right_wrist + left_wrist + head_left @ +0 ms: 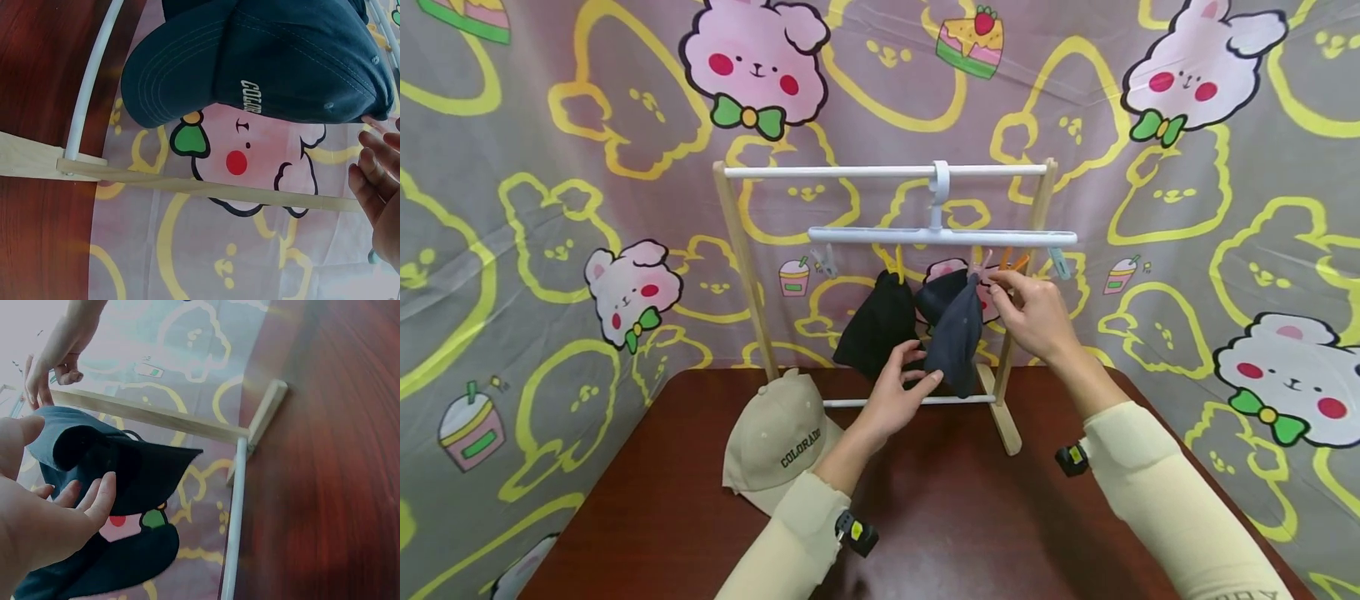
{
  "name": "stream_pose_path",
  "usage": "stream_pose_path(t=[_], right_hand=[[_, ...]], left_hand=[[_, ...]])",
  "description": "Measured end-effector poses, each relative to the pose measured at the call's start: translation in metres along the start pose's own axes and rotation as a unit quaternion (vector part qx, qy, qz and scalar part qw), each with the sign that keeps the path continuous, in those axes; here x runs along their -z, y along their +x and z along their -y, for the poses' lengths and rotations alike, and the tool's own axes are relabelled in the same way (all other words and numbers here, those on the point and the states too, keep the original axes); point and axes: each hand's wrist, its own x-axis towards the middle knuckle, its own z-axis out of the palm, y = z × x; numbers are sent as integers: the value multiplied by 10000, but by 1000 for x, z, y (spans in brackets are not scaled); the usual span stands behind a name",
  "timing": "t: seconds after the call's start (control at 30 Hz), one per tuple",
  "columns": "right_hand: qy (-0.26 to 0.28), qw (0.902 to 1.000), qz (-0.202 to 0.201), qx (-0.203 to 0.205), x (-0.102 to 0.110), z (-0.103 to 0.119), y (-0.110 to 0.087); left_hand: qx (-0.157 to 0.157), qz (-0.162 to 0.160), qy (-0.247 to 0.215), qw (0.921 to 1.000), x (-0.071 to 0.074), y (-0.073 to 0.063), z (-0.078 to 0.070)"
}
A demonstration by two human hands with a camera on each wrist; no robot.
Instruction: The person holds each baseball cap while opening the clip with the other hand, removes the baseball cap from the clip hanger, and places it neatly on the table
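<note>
Navy cap (957, 333) hangs below the right half of the white hanger (865, 237), crown end up at a pink clip (977, 260), brim low. Right hand (1033, 312) is under the hanger's right half, thumb and forefinger close together at that clip — can't tell whether they pinch it or only touch. Left hand (895, 392) is well below the hanger's middle, beside the navy cap's lower part, fingers spread and loosely bent, grasping nothing; contact with the cap unclear. Black cap (876, 325) hangs from a yellow clip (900, 262), left of the hanger's middle. Orange clip (1017, 263) and blue clip (1059, 263) sit toward the hanger's right end. Hanger hooks over the rack's top rod (820, 172). Beige cap (775, 437) — COLORADO on front — rests on the table (677, 483), below and left of the hanger.
</note>
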Motion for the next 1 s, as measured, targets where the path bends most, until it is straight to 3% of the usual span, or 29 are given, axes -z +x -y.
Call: stream_pose_path(t=[0.17, 0.43, 0.6, 1.0], right_hand=[[-25, 10000, -9, -28, 0, -2, -1], [104, 9998, 110, -124, -1, -1, 1], [195, 9992, 236, -270, -2, 1, 1], [192, 9983, -43, -549, 1, 2, 4]], left_hand=[[-22, -120, -329, 9994, -11, 10, -2], [-28, -196, -451, 9988, -18, 17, -6], [-155, -173, -403, 9989, -19, 17, -8], [-295, -381, -630, 9968, -10, 12, -5]])
